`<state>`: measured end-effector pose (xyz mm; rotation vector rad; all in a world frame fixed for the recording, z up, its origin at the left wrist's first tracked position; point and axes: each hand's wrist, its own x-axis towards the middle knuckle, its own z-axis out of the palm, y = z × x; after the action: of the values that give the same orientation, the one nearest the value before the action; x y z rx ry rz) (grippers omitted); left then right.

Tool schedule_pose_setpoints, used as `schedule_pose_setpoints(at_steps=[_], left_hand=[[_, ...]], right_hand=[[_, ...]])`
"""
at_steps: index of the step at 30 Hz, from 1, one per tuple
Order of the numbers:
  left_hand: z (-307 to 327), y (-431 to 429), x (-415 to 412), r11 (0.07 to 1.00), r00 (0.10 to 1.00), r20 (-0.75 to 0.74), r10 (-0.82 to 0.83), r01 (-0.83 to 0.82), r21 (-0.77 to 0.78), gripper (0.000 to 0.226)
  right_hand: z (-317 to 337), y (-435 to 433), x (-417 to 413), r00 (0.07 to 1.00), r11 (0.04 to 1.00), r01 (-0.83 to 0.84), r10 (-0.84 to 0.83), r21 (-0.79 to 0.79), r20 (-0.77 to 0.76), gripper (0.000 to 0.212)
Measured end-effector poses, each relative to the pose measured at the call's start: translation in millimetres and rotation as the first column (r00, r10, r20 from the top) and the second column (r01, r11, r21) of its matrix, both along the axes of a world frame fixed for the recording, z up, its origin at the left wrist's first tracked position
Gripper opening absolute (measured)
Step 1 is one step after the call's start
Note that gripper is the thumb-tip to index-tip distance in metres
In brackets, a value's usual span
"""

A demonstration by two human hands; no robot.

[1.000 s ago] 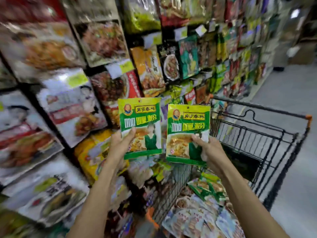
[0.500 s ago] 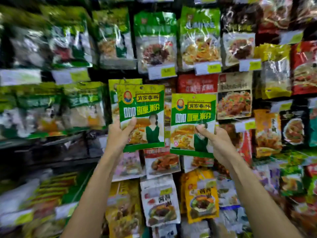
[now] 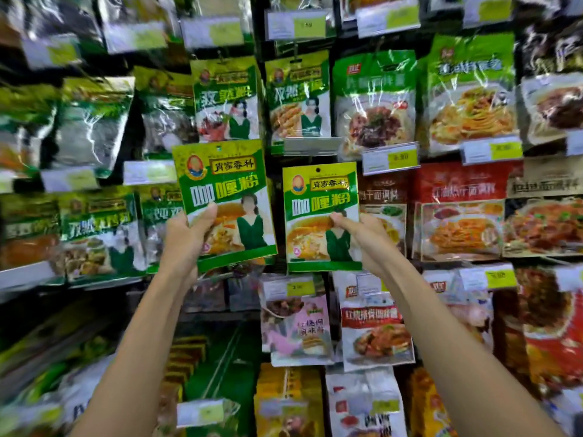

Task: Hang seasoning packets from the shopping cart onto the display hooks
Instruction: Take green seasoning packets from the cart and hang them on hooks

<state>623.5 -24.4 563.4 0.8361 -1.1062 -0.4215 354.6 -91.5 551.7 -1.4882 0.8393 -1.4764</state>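
Observation:
Two matching green and yellow seasoning packets are held up in front of the display wall. My left hand point(image 3: 184, 239) grips the left packet point(image 3: 225, 184) by its lower left edge, thumb across the front. My right hand point(image 3: 362, 239) pinches the right packet point(image 3: 320, 197) at its lower right side. Each packet has a small hang hole at the top. The right packet sits lower and a little farther right, just under a shelf strip point(image 3: 310, 146). The shopping cart is out of view.
Hanging packets fill the wall: green ones point(image 3: 298, 96) above, red ones point(image 3: 460, 212) to the right, pink and white ones point(image 3: 296, 329) below. Yellow price tags point(image 3: 391, 159) stick out on hook ends. A dark gap point(image 3: 220, 298) lies below the left packet.
My view swung from the cart to face the display wall. Both hands rose with their packets and moved closer to the hanging rows.

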Motion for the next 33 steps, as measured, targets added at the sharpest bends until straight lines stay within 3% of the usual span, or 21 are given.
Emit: schedule_pose_setpoints(at_steps=[6,18,29,33], left_hand=[[6.0,-10.9,0.9,0.997,0.999,0.027,-0.035,0.033,0.069,0.025],[6.3,-20.9,-18.4,0.996,0.998,0.012,-0.068,0.067,0.061,0.014],[9.6,-22.0,-25.7,0.997,0.999,-0.007,-0.040,0.041,0.064,0.020],[8.7,-21.8,-25.5,0.997,0.999,-0.030,-0.045,0.046,0.064,0.023]], right_hand=[[11.2,-20.6,8.5,0.998,0.998,0.054,-0.055,0.017,0.035,0.021],[12.6,-31.2,6.2,0.997,0.996,0.077,-0.077,0.051,0.000,0.013],[18.5,-29.7,8.2,0.997,0.993,0.056,-0.061,0.105,0.038,0.014],[19.9,-27.1,8.3,0.998,0.992,0.044,-0.049,0.120,0.039,0.028]])
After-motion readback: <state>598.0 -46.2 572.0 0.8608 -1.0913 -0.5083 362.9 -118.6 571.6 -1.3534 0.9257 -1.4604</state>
